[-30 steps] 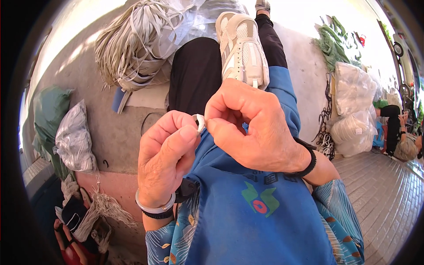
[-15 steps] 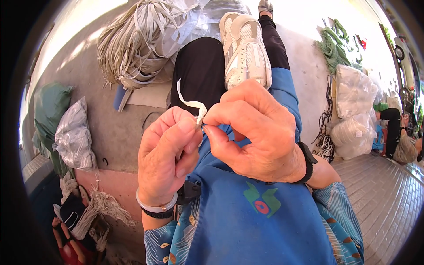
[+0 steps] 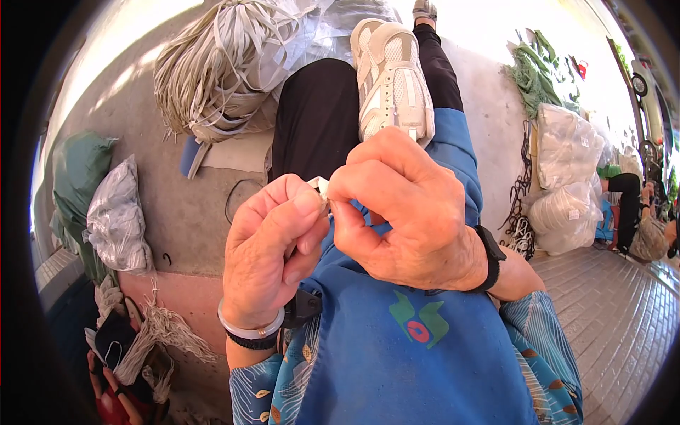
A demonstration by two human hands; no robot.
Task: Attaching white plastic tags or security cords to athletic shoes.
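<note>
A short bit of a white flat shoelace (image 3: 321,187) shows between my fingertips, over my lap. My left hand (image 3: 272,237) pinches it from one side with thumb and forefinger. From the other side my right hand (image 3: 405,216) pinches it too, its fingertips close against the left ones. Most of the lace is hidden by the fingers. A pair of beige and white sneakers (image 3: 394,88) rests on my legs just beyond my right hand; the eyelets of the nearer one look unlaced.
A big bundle of pale laces (image 3: 219,67) lies at the far left. A clear plastic bag (image 3: 120,216) and a green sack (image 3: 81,170) stand left. White plastic-wrapped packs (image 3: 567,177) and dark cords (image 3: 520,191) are on the right. Other people sit at the lower left and far right.
The loose lace end that stood up above my fingers is now drawn down between them, with only a small fold showing. Both hands stay nearly in place.
</note>
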